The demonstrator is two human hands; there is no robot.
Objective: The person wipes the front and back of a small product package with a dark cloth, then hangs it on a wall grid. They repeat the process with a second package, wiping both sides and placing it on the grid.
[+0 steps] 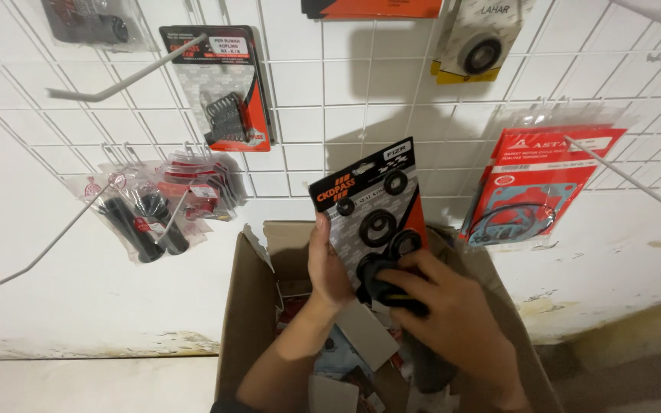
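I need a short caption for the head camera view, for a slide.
Left hand and right hand hold a black-and-orange card of rubber rings above an open cardboard box, before a white wire rack.

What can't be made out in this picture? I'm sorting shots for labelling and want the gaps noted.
- Head view: the lower part of the seal card is covered by the right hand.
- The black part under the right hand's grip is too dark to identify.
- The box contents are shadowed and blocked by the left hand and both arms.
- Packets at the top edge are cut off.
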